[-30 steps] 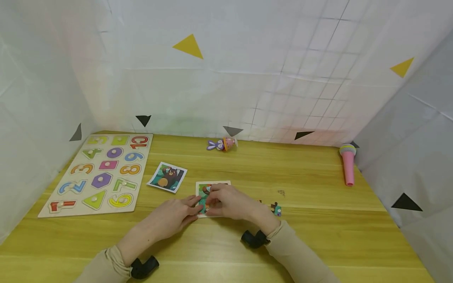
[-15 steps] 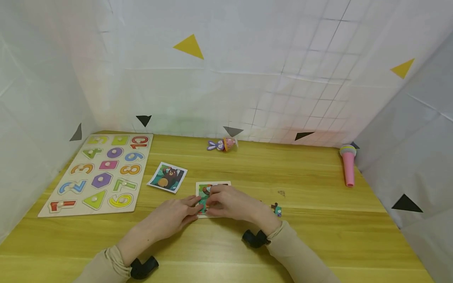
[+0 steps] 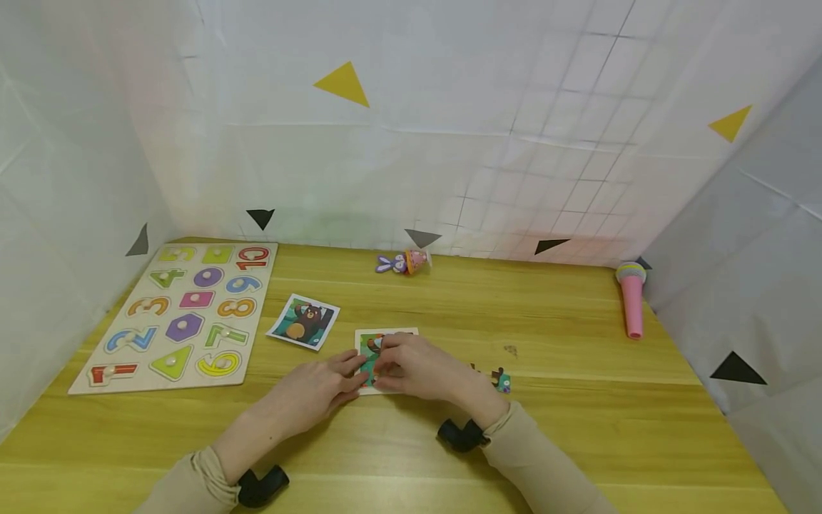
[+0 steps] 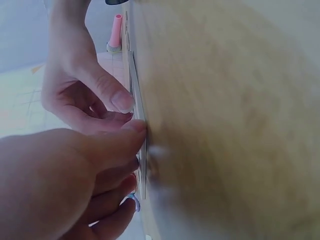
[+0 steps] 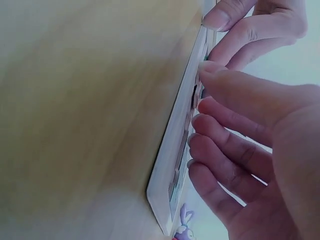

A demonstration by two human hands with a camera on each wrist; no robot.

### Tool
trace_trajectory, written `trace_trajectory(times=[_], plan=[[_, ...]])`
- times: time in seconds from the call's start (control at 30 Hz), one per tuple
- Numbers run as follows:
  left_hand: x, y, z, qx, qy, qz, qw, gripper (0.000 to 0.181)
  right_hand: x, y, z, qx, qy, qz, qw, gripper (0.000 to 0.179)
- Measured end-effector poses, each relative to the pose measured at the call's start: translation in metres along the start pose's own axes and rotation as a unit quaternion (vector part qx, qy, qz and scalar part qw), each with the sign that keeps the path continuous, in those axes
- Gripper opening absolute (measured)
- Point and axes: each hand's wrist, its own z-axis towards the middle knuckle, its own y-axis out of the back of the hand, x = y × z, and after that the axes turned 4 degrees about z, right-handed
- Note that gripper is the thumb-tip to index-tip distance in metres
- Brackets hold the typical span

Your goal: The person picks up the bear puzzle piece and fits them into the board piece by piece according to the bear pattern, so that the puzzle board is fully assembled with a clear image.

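Observation:
A small jigsaw board [image 3: 387,391] with a pale border and pieces in its middle lies flat before me. My left hand [image 3: 315,392] rests its fingertips on the board's left side; in the left wrist view its thumb [image 4: 131,131] touches the near edge. Bent over the board, my right hand [image 3: 417,368] pinches a jigsaw piece [image 5: 194,95] at the board's surface, thumb and fingertips low on it. Fingers cover most of that piece and much of the picture. Loose jigsaw pieces [image 3: 503,380] lie beyond the right wrist, partly hidden.
A bear picture card [image 3: 305,323] lies left of the board, near a wooden number puzzle [image 3: 183,327]. A purple rabbit toy [image 3: 401,263] lies at the back, a pink toy microphone [image 3: 632,300] at far right. White sheets wall the table.
Both hands stay over the board almost unmoved. The right fingers shift slightly, and an orange patch beside the right thumb shows less now.

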Motion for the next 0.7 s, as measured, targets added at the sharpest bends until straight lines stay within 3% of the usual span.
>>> trace_trajectory(times=[0.4, 0.7], plan=[[-0.0023, 0.0017, 0.0011, 0.012, -0.001, -0.014, 0.9998, 0.036, 0.0003, -0.0016, -0.0017, -0.003, -0.056, 0.047, 0.9973, 0.012], [-0.005, -0.0008, 0.0036, 0.026, -0.004, -0.007, 0.9996, 0.038, -0.0033, 0.0012, -0.0063, -0.002, -0.052, 0.057, 0.997, 0.015]])
